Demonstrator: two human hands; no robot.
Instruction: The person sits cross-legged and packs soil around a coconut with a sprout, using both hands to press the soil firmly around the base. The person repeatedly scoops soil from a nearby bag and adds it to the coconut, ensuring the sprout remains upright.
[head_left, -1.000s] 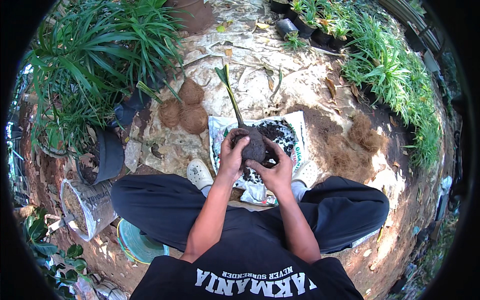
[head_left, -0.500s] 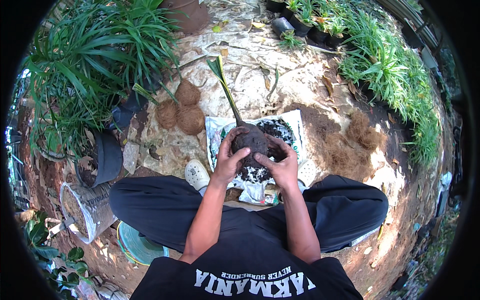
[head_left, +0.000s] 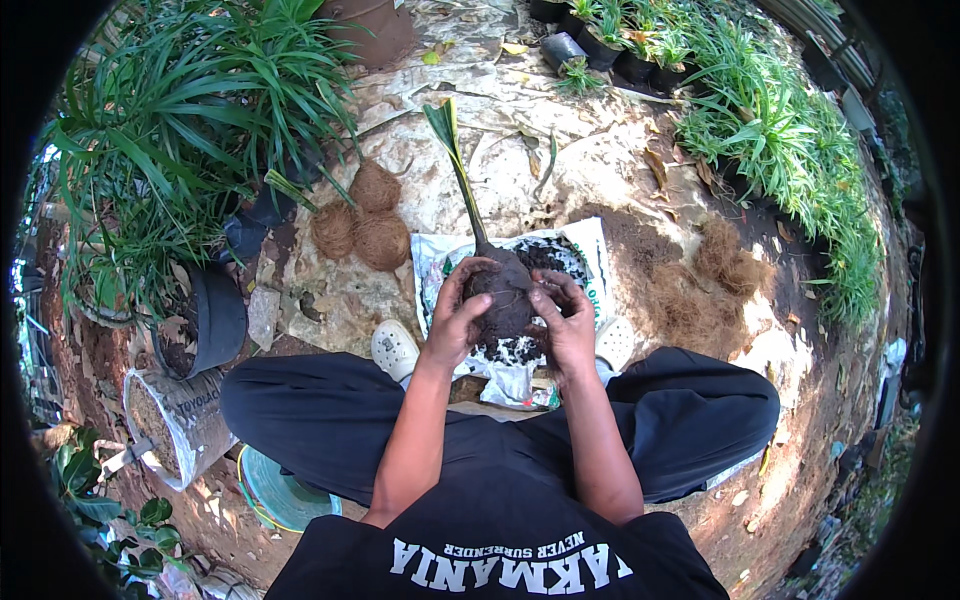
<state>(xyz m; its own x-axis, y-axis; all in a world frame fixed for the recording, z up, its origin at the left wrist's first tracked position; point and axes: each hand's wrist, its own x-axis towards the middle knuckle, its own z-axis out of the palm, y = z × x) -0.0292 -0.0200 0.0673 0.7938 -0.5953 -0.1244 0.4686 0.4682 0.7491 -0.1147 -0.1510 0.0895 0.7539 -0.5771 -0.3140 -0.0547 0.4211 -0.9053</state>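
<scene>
A dark, rounded ball of soil [head_left: 503, 300] with a single plant shoot [head_left: 466, 190] rising from its top is held above a white plastic sheet [head_left: 430, 262]. My left hand [head_left: 456, 318] wraps round its left side, the thumb lying across the front. On the other side my right hand [head_left: 566, 318] has its thumb and fingers bent against the ball's right edge. Both hands are smeared with soil. Loose dark soil [head_left: 555, 258] mixed with white bits lies on the sheet beneath. What the far fingertips touch is hidden behind the ball.
Three fibre-wrapped balls [head_left: 381, 242] sit to the left of the sheet, and loose brown fibre [head_left: 690, 300] lies to its right. A black pot [head_left: 215, 320], a clear bag [head_left: 175, 425] and a green basin [head_left: 285, 490] stand at left. Leafy plants [head_left: 770, 160] border the right side.
My right thumb has drawn back from the ball's front to its right edge. The shoot has tipped slightly to the right. My left hand keeps its hold.
</scene>
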